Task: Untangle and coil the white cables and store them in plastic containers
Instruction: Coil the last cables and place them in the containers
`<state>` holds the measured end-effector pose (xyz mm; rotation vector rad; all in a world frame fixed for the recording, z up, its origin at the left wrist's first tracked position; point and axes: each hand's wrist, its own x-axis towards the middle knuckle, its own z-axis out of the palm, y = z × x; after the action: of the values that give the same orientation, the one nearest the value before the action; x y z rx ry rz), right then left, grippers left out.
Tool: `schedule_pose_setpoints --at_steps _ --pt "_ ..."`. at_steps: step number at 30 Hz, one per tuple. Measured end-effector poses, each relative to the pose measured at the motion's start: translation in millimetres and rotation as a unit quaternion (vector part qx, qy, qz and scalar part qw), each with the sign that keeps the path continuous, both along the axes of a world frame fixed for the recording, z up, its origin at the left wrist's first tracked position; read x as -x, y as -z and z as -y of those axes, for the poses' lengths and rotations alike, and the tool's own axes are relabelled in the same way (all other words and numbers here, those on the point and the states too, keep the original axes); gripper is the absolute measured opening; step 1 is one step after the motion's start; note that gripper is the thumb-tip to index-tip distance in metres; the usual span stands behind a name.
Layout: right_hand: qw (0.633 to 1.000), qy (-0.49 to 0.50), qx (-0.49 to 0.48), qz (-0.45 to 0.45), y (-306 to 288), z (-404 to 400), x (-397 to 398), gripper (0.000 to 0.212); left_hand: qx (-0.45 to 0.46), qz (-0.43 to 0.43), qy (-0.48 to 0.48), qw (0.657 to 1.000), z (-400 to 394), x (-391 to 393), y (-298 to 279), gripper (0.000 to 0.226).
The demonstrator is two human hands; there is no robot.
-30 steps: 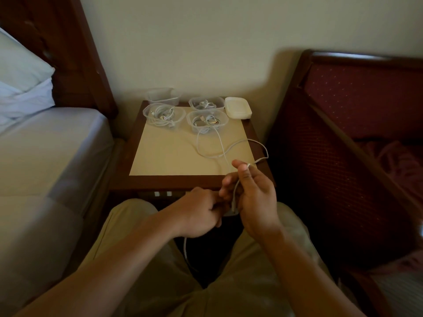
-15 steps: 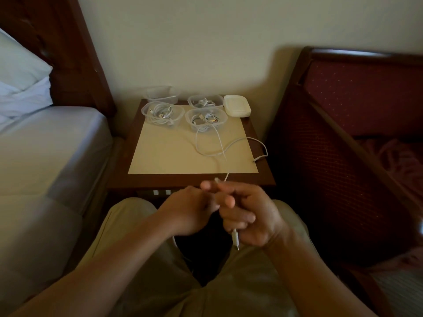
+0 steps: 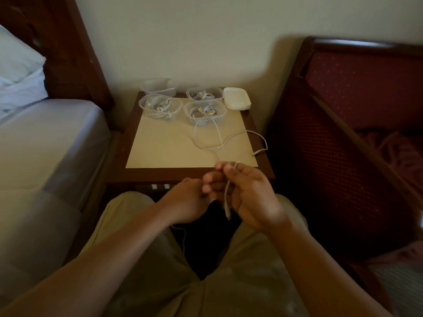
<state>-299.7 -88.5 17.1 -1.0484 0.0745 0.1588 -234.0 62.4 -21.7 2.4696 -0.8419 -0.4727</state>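
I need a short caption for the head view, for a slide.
Both hands hold a white cable before a bedside table carrying plastic containers.

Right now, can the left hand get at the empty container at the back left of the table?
Probably not at once. The left hand grips the cable together with the right hand, and the empty container stands behind a full one, so it must reach over.

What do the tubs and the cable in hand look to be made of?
Tubs: clear, thin glossy plastic, by the look; coiled cables show through the walls. Cable: white with a smooth, matte flexible jacket, probably rubbery plastic; it bends over the right hand's fingers and hangs limp.
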Motion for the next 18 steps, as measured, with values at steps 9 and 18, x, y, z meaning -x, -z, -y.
schedule_pose_setpoints --at_steps 9,18 --pt "0.889 0.089 0.443 0.078 17.7 3.6 -10.5 0.023 0.034 -0.013 0.068 0.997 -7.1 19.3 -20.7 0.014" --pt "0.907 -0.085 0.408 -0.062 23.2 4.0 -9.8 0.053 0.247 0.085 0.01 0.965 -27.2 1.6 -25.3 0.005"
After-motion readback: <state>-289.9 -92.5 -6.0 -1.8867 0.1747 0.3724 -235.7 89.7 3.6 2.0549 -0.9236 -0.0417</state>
